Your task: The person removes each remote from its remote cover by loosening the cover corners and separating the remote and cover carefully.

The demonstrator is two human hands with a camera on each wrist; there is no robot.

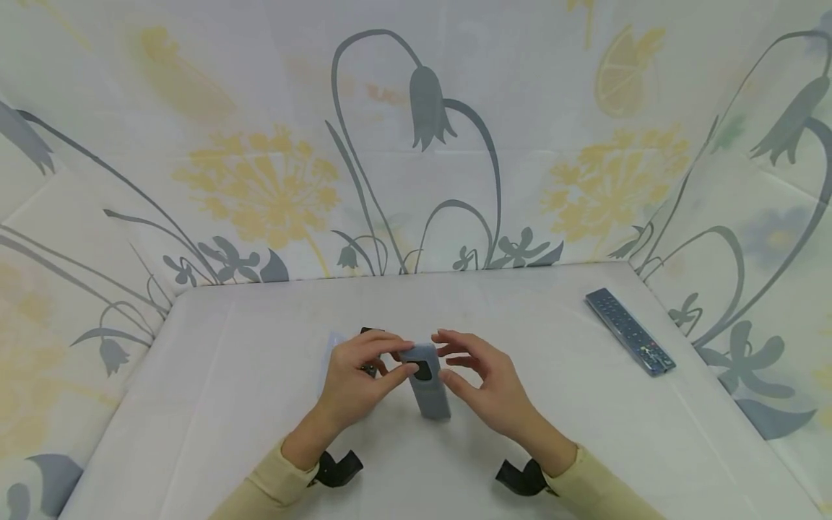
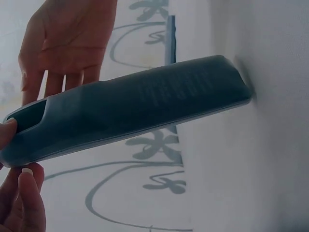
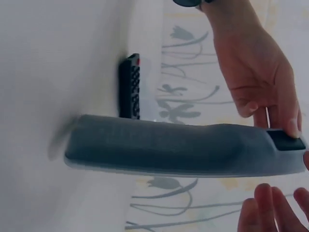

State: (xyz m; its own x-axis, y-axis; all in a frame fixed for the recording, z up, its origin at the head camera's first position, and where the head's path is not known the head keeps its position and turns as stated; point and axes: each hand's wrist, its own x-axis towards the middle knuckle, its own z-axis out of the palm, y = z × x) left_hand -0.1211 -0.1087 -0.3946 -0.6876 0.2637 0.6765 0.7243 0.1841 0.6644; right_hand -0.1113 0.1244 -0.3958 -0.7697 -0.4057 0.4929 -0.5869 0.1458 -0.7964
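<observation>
A blue-grey remote-control cover (image 1: 429,393) with a dark cutout near its top stands tilted on the table. My left hand (image 1: 357,375) pinches its upper end, thumb over the cutout and fingers at the top edge. In the right wrist view, the left thumb presses the dark cutout of the cover (image 3: 183,150). The right hand (image 1: 484,379) is held close on the other side, fingers loosely bent and apart; whether its thumb touches the cover I cannot tell. Faint raised lettering shows on the cover (image 2: 145,106) in the left wrist view.
A dark remote (image 1: 630,332) with many buttons lies at the right of the white table (image 1: 260,433). Behind the left hand, a black item (image 1: 372,331) and a pale translucent piece (image 1: 331,350) are partly hidden. Flower-patterned cloth (image 1: 416,180) surrounds the table.
</observation>
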